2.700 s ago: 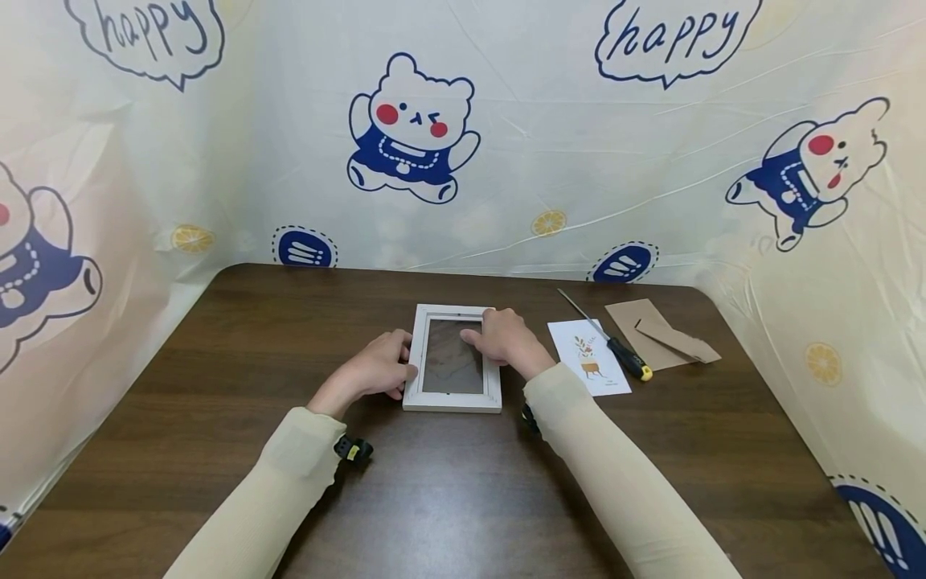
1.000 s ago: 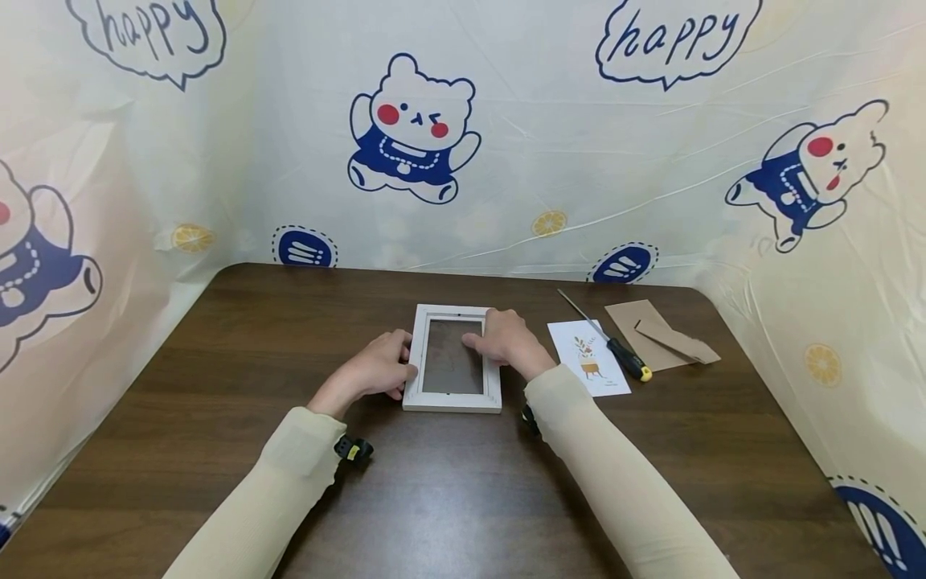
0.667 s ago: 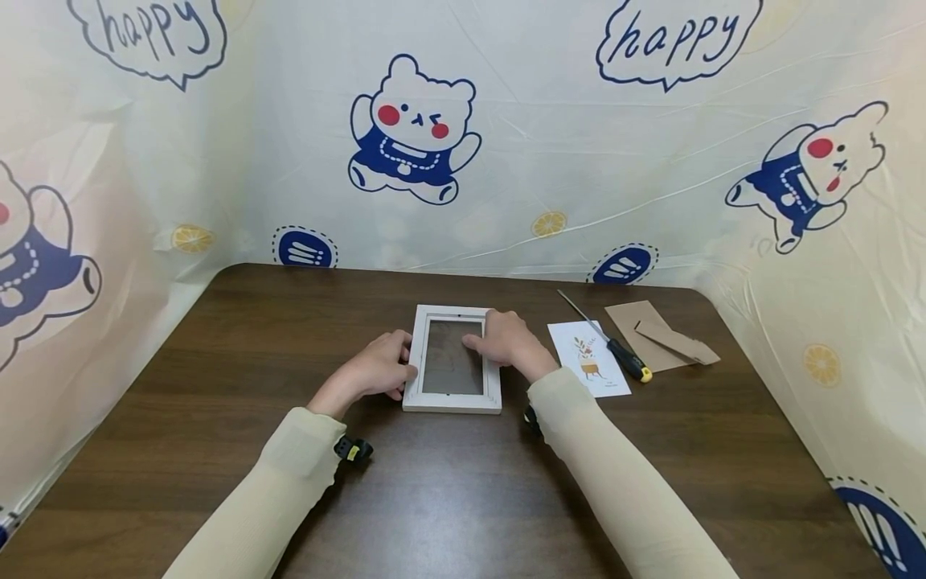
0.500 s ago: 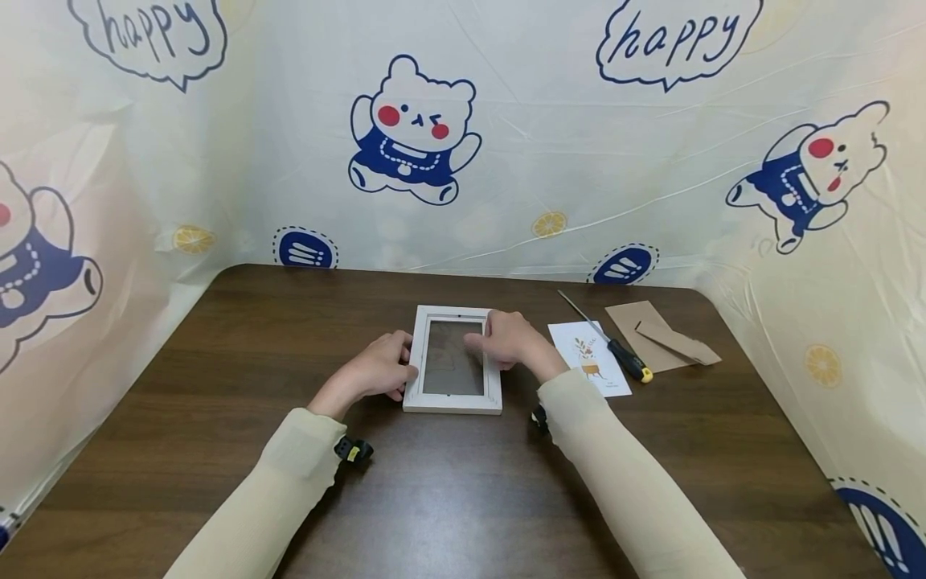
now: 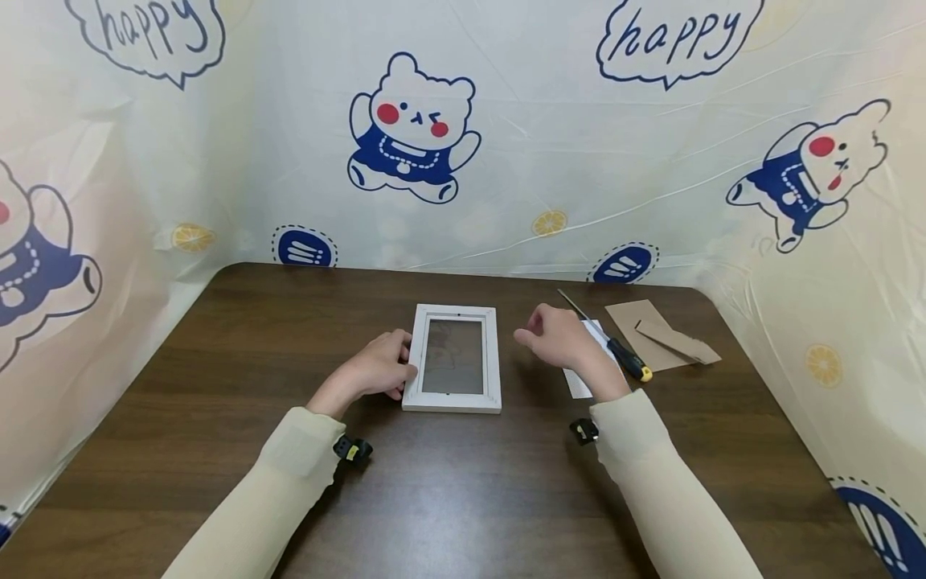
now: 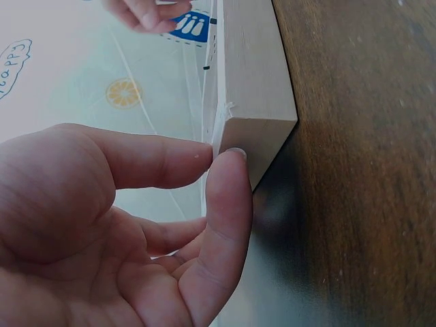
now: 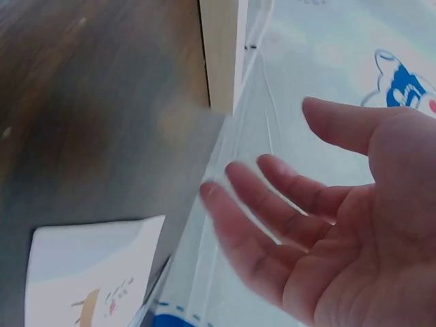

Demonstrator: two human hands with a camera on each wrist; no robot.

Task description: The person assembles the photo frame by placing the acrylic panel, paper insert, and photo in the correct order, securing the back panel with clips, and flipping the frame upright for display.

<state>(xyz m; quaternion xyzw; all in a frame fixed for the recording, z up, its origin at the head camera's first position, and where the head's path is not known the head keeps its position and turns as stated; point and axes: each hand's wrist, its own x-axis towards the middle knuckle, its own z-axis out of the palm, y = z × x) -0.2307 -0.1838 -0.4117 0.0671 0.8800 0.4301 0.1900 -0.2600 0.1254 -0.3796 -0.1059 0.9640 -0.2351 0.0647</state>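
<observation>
While the left hand [image 5: 374, 366] pinched the frame [image 5: 492, 354], apparently awaiting contents, the loosely spread right hand [image 5: 559, 334] probably needed the card [image 7: 78, 262] next.

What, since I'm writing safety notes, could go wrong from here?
The screwdriver seems to overlap the card and could roll if the card is pulled. Only the left hand touches the white frame, at one side, so the frame might slide if bumped.
</observation>
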